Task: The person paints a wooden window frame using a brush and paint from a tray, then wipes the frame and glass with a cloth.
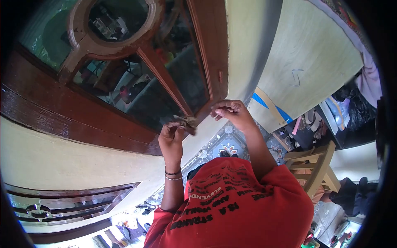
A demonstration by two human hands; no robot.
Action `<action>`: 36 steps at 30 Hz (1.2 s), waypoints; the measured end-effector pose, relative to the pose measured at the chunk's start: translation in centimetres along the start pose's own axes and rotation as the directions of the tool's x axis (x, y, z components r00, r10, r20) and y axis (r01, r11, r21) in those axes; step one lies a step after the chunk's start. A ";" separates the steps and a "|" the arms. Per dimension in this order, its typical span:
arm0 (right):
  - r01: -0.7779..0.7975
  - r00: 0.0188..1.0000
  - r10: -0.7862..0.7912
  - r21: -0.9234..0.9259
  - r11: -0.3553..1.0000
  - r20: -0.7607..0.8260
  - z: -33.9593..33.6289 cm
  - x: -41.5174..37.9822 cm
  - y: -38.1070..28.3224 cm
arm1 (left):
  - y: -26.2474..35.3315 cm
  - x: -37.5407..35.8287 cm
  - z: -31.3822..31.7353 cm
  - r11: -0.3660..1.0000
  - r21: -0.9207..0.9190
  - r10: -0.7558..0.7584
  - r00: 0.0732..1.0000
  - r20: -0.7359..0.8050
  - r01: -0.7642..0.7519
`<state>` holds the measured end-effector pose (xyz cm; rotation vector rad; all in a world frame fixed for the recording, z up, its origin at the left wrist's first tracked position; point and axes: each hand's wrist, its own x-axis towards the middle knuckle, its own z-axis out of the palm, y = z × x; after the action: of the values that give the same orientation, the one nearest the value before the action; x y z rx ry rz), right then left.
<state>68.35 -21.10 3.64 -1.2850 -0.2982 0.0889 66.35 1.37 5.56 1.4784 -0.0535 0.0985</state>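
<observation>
My left hand (170, 138), with bracelets at its wrist, pinches a small, crumpled brown scrap that looks like a rag (189, 122); the scrap is partly blurred. It hovers just in front of the lower corner of a brown wooden window frame (124, 131). To the right, my right hand (232, 112) is raised with fingers curled and thumb drawn in against them. What those fingers hold, if anything, I cannot tell. Both hands are at about the same height, a short gap apart, near the frame's right edge.
Glass panes (147, 103) fill the frame. A pale board with a blue strip (271, 106) stands at right, near a wooden stool (320, 165) and shelves holding bags (359, 113). Patterned floor tiles (225, 146) lie below. Another barred window (70, 202) is at lower left.
</observation>
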 end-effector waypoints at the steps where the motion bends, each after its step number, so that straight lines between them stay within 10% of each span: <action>1: -0.036 0.999 0.035 -0.005 0.999 -0.017 0.3 0.1 -0.7 | 0.1 -0.1 -0.3 0.999 0.042 0.013 1.000 -0.007 -0.013; 10: 0.007 0.977 0.020 -0.124 0.992 0.210 3.3 1.7 1.2 | 1.2 -0.4 -0.7 0.998 -0.031 0.058 0.996 0.073 -0.056; 16: -0.091 0.992 0.101 -0.133 0.987 0.076 2.4 1.3 0.1 | 0.7 -0.4 -1.8 0.992 0.031 0.128 0.988 -0.086 -0.125; 21: -0.152 0.972 0.166 -0.098 0.984 0.164 4.5 1.0 2.3 | 0.8 0.0 -1.4 0.907 -0.416 -0.068 0.998 -0.005 0.059; 23: -0.185 0.976 0.158 0.189 0.964 0.150 5.9 0.6 3.3 | 1.0 0.0 -1.5 0.877 -0.471 -0.097 0.995 0.021 0.095; 28: -0.386 0.917 0.368 0.111 0.916 0.154 4.0 0.4 3.2 | 0.3 0.0 -2.0 0.834 -0.537 -0.116 0.992 0.055 0.127; 34: -0.257 0.966 0.254 0.088 0.962 0.052 3.1 0.6 0.2 | -1.0 -0.1 -3.6 0.960 -0.281 0.010 1.000 0.001 -0.010; 36: -0.197 0.979 0.197 -0.004 0.980 0.053 2.5 1.0 -0.7 | -0.6 -0.2 -3.2 0.995 0.052 0.090 0.994 -0.062 -0.086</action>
<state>68.58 -18.77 5.07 -1.3103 -0.2156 0.2930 66.15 4.45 4.69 1.5210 -0.0644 0.2202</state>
